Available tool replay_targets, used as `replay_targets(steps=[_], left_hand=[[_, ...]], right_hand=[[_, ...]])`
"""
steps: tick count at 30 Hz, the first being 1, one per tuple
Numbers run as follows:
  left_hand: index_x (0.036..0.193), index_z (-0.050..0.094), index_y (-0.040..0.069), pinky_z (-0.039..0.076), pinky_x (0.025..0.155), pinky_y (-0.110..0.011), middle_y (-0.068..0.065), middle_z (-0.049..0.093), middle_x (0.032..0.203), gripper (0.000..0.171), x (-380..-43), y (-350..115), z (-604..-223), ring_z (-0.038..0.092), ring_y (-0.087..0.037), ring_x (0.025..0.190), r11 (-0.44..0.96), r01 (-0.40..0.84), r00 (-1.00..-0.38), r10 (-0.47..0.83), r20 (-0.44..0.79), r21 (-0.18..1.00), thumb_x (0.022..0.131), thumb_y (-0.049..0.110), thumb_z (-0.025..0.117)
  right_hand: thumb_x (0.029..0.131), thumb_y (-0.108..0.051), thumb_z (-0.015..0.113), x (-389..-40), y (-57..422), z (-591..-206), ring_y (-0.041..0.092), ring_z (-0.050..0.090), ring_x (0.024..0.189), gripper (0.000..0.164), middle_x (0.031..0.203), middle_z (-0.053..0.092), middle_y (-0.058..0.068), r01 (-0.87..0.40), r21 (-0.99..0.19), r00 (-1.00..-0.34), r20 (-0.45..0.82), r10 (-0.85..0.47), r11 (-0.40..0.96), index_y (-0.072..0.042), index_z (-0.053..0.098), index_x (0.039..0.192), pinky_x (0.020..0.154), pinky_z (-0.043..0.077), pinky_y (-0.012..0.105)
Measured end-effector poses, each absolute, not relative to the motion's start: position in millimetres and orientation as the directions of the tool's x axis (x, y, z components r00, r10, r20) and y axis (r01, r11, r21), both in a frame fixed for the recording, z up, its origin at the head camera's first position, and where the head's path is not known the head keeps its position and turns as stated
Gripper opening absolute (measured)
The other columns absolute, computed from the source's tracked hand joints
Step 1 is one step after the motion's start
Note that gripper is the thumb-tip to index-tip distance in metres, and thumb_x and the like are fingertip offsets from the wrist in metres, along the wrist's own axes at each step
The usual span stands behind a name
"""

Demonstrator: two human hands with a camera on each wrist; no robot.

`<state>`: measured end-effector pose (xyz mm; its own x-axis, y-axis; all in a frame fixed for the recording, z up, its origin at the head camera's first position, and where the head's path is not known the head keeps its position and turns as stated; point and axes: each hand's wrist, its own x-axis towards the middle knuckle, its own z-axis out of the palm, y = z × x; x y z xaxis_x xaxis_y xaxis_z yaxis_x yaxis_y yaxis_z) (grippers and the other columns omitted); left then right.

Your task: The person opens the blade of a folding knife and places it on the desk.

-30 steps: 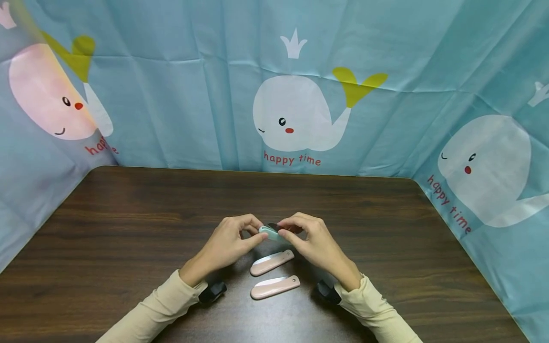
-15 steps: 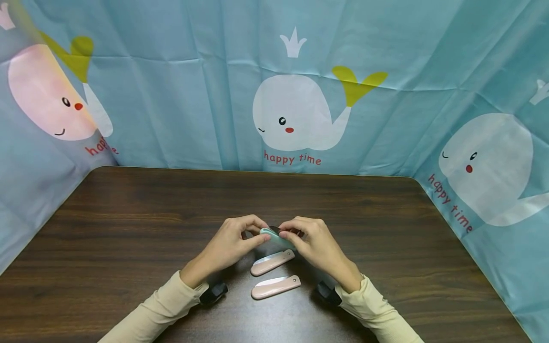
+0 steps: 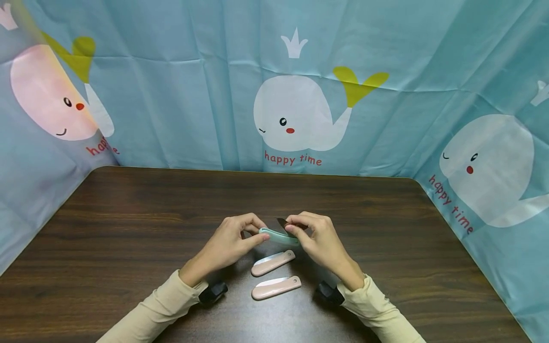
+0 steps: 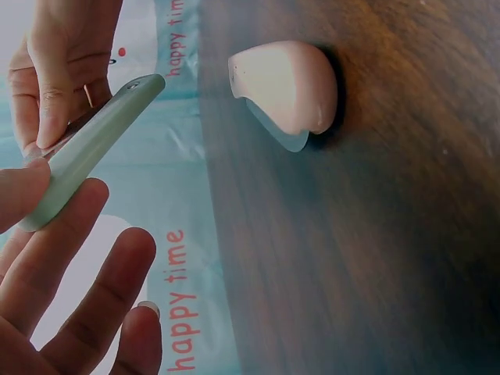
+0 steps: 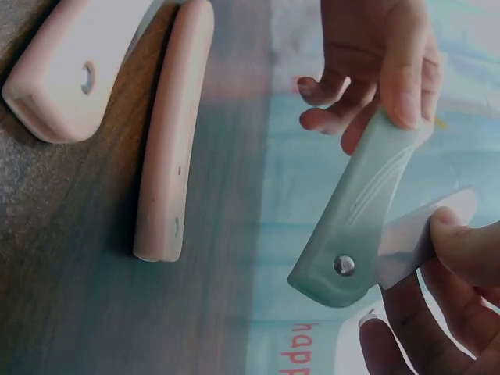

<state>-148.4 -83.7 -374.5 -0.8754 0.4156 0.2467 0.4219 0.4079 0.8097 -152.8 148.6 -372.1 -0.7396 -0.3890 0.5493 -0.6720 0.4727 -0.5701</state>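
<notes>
A light green folding knife [image 3: 279, 237] is held in the air between both hands, its blade [image 5: 406, 244] partly swung out of the handle. The thumb and fingers of my left hand [image 3: 229, 240] pinch the rounded end of the green handle [image 5: 355, 207]. My right hand [image 3: 320, 240] pinches the blade between thumb and fingers. At the handle's other end a round metal rivet [image 5: 344, 266] shows in the right wrist view. Below the hands, two pink folding knives lie on the table, one farther away [image 3: 273, 265] and one nearer [image 3: 276, 289], both folded.
The dark wood-grain table [image 3: 150, 209] has rounded far corners. A light blue curtain [image 3: 171, 109] printed with whales hangs behind it and along both sides. Black wrist cameras sit at the left cuff [image 3: 212, 292] and right cuff [image 3: 329, 291].
My right hand has drawn the blade up and away from the green handle, so the angle between them has widened. My left hand has stayed nearly still. The pink knives have not moved.
</notes>
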Motion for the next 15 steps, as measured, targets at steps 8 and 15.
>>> replay_targets(steps=[8,15], left_hand=[[0.096,0.07,0.013,0.049,0.059,-0.023,-0.002,0.077,0.086,0.01,-151.1,-85.3,-375.9,0.069,-0.024,0.066,0.39,0.407,-0.882,0.402,0.245,0.826,0.089,0.018,0.074],[0.096,0.069,0.012,0.049,0.059,-0.025,-0.002,0.077,0.085,0.011,-152.1,-86.3,-375.2,0.07,-0.022,0.066,0.394,0.402,-0.888,0.389,0.246,0.827,0.089,0.018,0.075]], right_hand=[[0.087,-0.009,0.075,-153.9,151.6,-370.3,0.008,0.066,0.075,0.009,0.084,0.074,0.002,-0.562,-0.658,-0.826,0.478,-0.299,0.501,-0.007,0.073,0.095,0.06,0.052,0.023],[0.088,-0.009,0.074,-153.8,152.1,-368.7,0.008,0.066,0.077,0.008,0.084,0.074,0.002,-0.503,-0.695,-0.863,0.43,-0.264,0.514,-0.007,0.072,0.096,0.064,0.055,0.023]])
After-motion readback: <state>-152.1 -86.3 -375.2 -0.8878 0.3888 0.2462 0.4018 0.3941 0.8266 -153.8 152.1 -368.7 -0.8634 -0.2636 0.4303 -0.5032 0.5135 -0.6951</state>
